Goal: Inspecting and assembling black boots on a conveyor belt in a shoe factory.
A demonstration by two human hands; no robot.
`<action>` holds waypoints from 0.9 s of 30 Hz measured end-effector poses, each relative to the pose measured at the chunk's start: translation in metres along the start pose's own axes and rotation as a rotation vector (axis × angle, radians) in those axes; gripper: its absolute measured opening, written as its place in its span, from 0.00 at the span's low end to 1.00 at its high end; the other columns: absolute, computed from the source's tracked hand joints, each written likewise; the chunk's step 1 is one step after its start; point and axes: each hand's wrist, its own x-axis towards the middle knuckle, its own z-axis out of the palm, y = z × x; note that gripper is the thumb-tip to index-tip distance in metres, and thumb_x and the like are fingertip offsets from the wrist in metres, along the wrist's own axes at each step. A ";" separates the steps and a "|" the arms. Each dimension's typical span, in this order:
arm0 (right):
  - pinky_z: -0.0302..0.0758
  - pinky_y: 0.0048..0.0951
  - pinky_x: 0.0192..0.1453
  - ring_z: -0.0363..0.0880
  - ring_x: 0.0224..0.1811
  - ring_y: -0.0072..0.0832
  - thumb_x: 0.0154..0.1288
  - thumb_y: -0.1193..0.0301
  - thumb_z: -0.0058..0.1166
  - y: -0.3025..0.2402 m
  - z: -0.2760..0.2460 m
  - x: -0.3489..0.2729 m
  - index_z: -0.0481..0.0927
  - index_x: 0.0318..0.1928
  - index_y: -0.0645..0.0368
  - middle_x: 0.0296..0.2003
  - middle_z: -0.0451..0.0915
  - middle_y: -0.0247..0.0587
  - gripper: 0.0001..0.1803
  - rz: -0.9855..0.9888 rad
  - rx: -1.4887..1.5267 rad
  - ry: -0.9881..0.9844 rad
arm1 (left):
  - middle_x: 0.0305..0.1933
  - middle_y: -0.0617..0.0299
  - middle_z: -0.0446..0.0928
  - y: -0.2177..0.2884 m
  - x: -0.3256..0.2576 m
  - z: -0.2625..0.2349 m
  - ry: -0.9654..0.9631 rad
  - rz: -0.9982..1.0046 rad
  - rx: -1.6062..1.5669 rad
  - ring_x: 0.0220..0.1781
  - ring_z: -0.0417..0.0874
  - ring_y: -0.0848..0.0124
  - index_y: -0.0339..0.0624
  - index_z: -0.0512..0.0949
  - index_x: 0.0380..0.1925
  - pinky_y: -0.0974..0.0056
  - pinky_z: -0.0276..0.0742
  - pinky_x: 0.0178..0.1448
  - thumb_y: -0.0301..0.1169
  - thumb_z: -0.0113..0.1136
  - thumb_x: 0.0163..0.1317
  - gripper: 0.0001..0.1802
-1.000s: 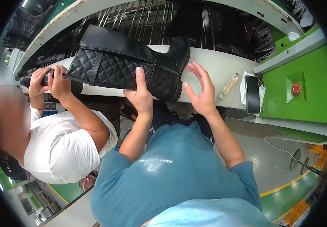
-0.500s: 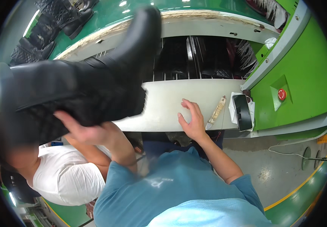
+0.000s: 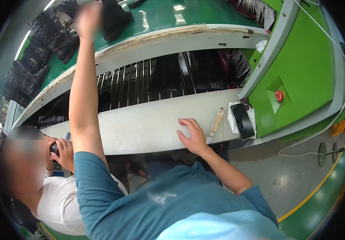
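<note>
Near me, my right hand [image 3: 195, 138] is over the white bench [image 3: 140, 132], thumb and fingers apart, holding nothing, with the wrapped tool [image 3: 215, 126] just beside it. Far off, the black boot [image 3: 116, 20] is at the green table [image 3: 162, 14]; I judge putting it there nearly done, perhaps only letting go left. My left hand [image 3: 88, 21], right beside it, is blurred: I cannot tell whether it grips.

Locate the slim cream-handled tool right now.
In the head view, the slim cream-handled tool lies toward the right end of the white bench, between the right hand and the black phone.
</note>
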 end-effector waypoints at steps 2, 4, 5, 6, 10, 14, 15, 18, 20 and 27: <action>0.82 0.39 0.67 0.87 0.59 0.39 0.70 0.77 0.69 -0.001 -0.015 0.004 0.83 0.63 0.63 0.55 0.86 0.47 0.22 0.005 0.020 0.008 | 0.45 0.53 0.94 0.025 -0.023 0.015 0.020 -0.040 -0.281 0.46 0.96 0.62 0.57 0.95 0.52 0.59 0.87 0.56 0.46 0.67 0.76 0.15; 0.82 0.38 0.66 0.88 0.57 0.39 0.69 0.77 0.70 -0.007 -0.037 0.022 0.85 0.60 0.62 0.53 0.86 0.47 0.20 -0.030 0.053 0.018 | 0.43 0.50 0.93 0.050 -0.037 0.000 -0.001 -0.047 -0.266 0.46 0.95 0.58 0.43 0.92 0.49 0.57 0.87 0.54 0.36 0.70 0.73 0.12; 0.83 0.37 0.65 0.88 0.55 0.37 0.70 0.77 0.70 -0.012 -0.052 0.037 0.86 0.58 0.61 0.52 0.87 0.46 0.18 -0.076 0.013 0.066 | 0.44 0.47 0.93 0.074 -0.053 -0.015 0.028 -0.074 -0.253 0.46 0.95 0.56 0.37 0.90 0.48 0.57 0.87 0.52 0.32 0.69 0.74 0.11; 0.83 0.36 0.64 0.89 0.53 0.36 0.70 0.77 0.70 -0.022 -0.072 0.061 0.86 0.57 0.61 0.50 0.89 0.45 0.17 -0.135 -0.026 0.109 | 0.41 0.49 0.92 0.079 -0.064 -0.024 0.085 -0.048 -0.231 0.45 0.96 0.55 0.38 0.90 0.47 0.57 0.88 0.51 0.32 0.69 0.74 0.09; 0.84 0.31 0.58 0.90 0.46 0.28 0.75 0.72 0.70 -0.071 -0.153 0.178 0.90 0.53 0.61 0.46 0.92 0.40 0.11 -0.294 -0.100 0.421 | 0.54 0.46 0.90 0.132 -0.133 -0.049 0.199 0.055 -0.297 0.56 0.93 0.55 0.36 0.86 0.57 0.58 0.85 0.62 0.29 0.71 0.73 0.16; 0.84 0.36 0.62 0.90 0.57 0.34 0.70 0.66 0.73 -0.081 -0.238 0.307 0.87 0.60 0.62 0.52 0.91 0.48 0.22 -0.244 -0.461 0.427 | 0.40 0.55 0.90 0.169 -0.203 -0.034 0.406 0.170 -0.543 0.40 0.90 0.58 0.41 0.89 0.40 0.58 0.87 0.45 0.21 0.72 0.60 0.08; 0.85 0.40 0.61 0.91 0.56 0.39 0.70 0.63 0.71 -0.078 -0.251 0.329 0.87 0.56 0.62 0.50 0.91 0.51 0.20 -0.222 -0.657 0.440 | 0.40 0.55 0.90 0.190 -0.240 -0.046 0.303 0.134 -0.707 0.41 0.91 0.55 0.44 0.88 0.39 0.58 0.87 0.45 0.19 0.71 0.58 0.10; 0.81 0.45 0.69 0.89 0.62 0.43 0.71 0.41 0.68 -0.029 -0.305 0.399 0.84 0.66 0.60 0.59 0.90 0.52 0.38 0.061 -1.215 0.343 | 0.46 0.61 0.89 0.226 -0.336 -0.053 -0.259 0.115 -0.905 0.45 0.90 0.56 0.45 0.88 0.44 0.57 0.87 0.46 0.20 0.72 0.57 0.15; 0.78 0.48 0.75 0.86 0.70 0.49 0.67 0.28 0.62 0.017 -0.365 0.434 0.81 0.73 0.57 0.67 0.87 0.55 0.51 0.237 -1.373 0.234 | 0.49 0.60 0.88 0.230 -0.377 -0.035 -0.397 0.032 -0.865 0.51 0.89 0.56 0.46 0.88 0.46 0.54 0.87 0.52 0.24 0.73 0.58 0.15; 0.76 0.48 0.78 0.84 0.73 0.50 0.58 0.22 0.63 0.043 -0.388 0.461 0.80 0.75 0.58 0.69 0.84 0.58 0.60 0.350 -1.388 0.245 | 0.63 0.49 0.82 0.147 -0.425 0.025 -0.533 -0.360 -0.348 0.69 0.79 0.46 0.43 0.85 0.58 0.45 0.78 0.70 0.34 0.76 0.62 0.24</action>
